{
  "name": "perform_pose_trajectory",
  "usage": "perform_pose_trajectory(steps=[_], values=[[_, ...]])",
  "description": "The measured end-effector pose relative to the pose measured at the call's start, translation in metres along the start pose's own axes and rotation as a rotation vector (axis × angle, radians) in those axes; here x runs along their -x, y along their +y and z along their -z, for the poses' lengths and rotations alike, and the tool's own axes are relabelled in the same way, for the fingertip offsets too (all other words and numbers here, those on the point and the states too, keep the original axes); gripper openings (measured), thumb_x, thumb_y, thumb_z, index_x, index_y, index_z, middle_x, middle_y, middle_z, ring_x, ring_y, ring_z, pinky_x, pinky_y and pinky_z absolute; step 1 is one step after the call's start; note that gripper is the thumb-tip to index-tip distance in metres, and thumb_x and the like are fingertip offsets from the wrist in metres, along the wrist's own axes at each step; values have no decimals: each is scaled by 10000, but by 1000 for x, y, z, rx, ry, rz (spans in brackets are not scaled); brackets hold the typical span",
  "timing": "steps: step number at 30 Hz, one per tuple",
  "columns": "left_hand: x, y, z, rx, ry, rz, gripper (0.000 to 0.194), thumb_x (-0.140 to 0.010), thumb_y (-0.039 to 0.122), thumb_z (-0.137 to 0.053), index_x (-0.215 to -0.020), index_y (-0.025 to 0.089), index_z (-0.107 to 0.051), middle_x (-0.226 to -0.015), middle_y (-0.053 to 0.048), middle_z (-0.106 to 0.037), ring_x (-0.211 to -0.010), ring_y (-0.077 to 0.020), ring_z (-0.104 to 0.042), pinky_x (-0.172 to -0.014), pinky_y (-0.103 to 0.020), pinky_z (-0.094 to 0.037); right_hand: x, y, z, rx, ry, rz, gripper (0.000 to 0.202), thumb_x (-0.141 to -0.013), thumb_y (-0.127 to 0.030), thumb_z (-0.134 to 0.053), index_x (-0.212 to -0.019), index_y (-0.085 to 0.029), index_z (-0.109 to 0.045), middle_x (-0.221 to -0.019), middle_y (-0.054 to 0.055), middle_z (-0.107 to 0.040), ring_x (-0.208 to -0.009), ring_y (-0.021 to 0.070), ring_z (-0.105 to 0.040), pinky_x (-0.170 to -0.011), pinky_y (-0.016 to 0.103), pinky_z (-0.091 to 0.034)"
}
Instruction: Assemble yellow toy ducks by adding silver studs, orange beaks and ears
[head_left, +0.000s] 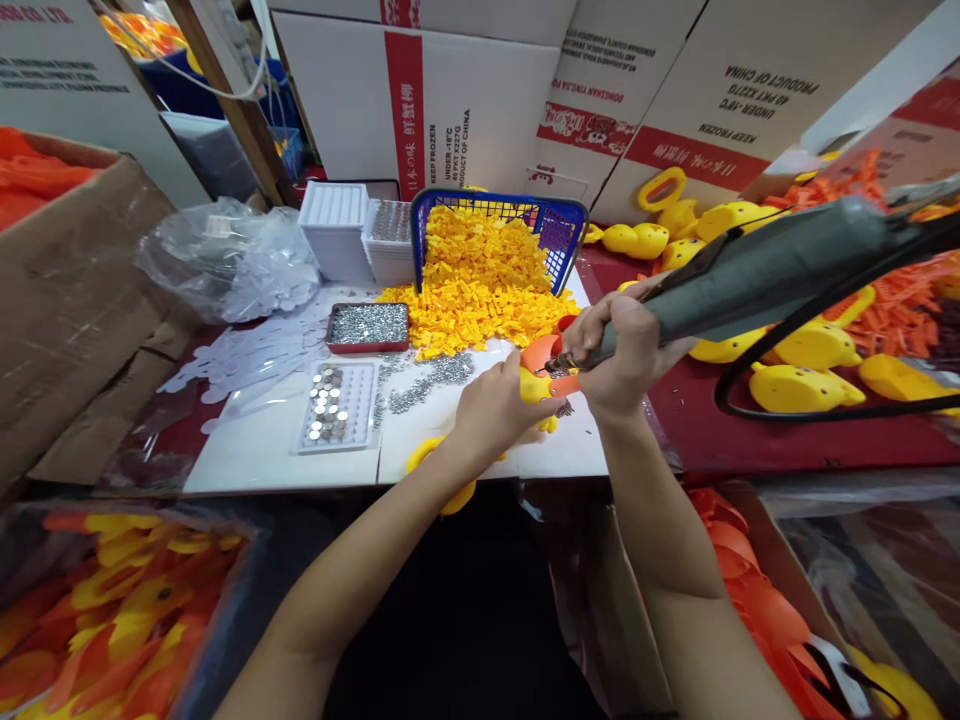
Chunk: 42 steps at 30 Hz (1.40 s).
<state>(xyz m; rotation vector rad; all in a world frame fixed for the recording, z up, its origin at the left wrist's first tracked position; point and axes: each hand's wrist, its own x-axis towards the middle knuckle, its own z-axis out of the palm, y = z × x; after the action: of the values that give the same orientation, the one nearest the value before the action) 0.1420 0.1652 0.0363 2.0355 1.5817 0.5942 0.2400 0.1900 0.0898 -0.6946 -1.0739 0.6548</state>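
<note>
My left hand (491, 408) is closed around a yellow plastic duck toy (534, 388) with orange bill parts, holding it down at the front of the white work surface. In my right hand (621, 350) is a grey-green power screwdriver (750, 270), its fingers wrapped round the front end. The driver's tip points down and left and meets the duck beside the orange piece; my fingers partly hide the contact spot. Under my left forearm lies a yellow ring-shaped handle (426, 455). Small loose screws (435, 380) are scattered just beyond my left hand.
A blue basket (501, 200) lies tipped, spilling small yellow parts (480, 290). Left of it are a red tray of screws (369, 326), a white tray with button cells (337, 405) and stacked white trays (334, 235). Yellow duck bodies (802, 385) lie right, near the black cable (739, 410).
</note>
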Motion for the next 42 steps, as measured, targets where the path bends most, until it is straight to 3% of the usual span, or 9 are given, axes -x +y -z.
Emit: perform_pose_trajectory(steps=[3,8,16,22,26,32,37,39,42], values=[[2,6,6,3,-69,67,793,-794,613,-719,-1381,136,-480,-1137,-167,-739,-1032,-330,-708,-749,-337,-508,0,3,0,-43,-39,121,206,-793,-340,-716,-766,-270,-524,-431,-112,-403,-298,89,-319,-336,245,-256],[1,5,8,26,-90,59,927,-803,591,-715,-1498,100,-347,-1144,-184,-740,-1037,-352,-708,-771,-348,-504,-3,4,1,-59,-116,84,142,-790,-317,-702,-794,-276,-566,-429,-105,-418,-298,91,-315,-327,240,-258],[-2,0,5,47,-68,67,877,-789,590,-727,-1463,137,-394,-1209,-189,-722,-1071,-349,-698,-780,-332,-488,-5,4,1,-94,-108,49,170,-782,-358,-713,-794,-272,-566,-430,-106,-426,-306,88,-318,-330,228,-276],[-4,-4,6,61,-53,60,774,-796,637,-694,-1363,158,-475,-1110,-163,-747,-1046,-336,-701,-753,-319,-476,-5,9,-3,-102,-158,6,232,-757,-401,-742,-800,-256,-566,-437,-113,-446,-320,88,-374,-339,215,-326],[-5,-3,7,71,-61,82,762,-789,633,-688,-1358,173,-472,-1145,-167,-737,-1065,-341,-692,-781,-337,-485,-10,8,-6,-81,-57,-22,265,-747,-406,-746,-727,-242,-539,-437,-108,-451,-322,83,-390,-348,217,-335],[1,0,14,31,-179,56,811,-767,721,-627,-1356,183,-482,-1216,-182,-707,-1073,-379,-676,-807,-391,-498,-20,-13,2,-123,246,5,187,-675,-352,-662,-648,-241,-514,-391,-113,-398,-302,77,-328,-328,214,-265],[13,-9,33,-139,-257,-45,898,-754,695,-676,-1464,219,-398,-1174,-132,-703,-986,-325,-699,-765,-359,-521,-18,-43,19,-118,286,28,127,-588,-333,-588,-598,-229,-515,-356,-108,-375,-287,65,-279,-298,209,-236],[19,-11,39,-203,-228,-65,910,-766,634,-713,-1499,223,-364,-1231,-138,-666,-1005,-325,-691,-795,-372,-529,-16,-54,27,-105,286,29,126,-579,-340,-555,-606,-224,-514,-352,-116,-356,-282,60,-257,-294,199,-223],[27,-11,38,-376,-62,-104,764,-897,409,-658,-1545,187,-318,-1367,-207,-569,-1151,-376,-627,-933,-474,-496,-13,-67,36,-92,310,22,126,-670,-337,-494,-617,-222,-490,-363,-114,-336,-282,63,-237,-299,190,-206]])
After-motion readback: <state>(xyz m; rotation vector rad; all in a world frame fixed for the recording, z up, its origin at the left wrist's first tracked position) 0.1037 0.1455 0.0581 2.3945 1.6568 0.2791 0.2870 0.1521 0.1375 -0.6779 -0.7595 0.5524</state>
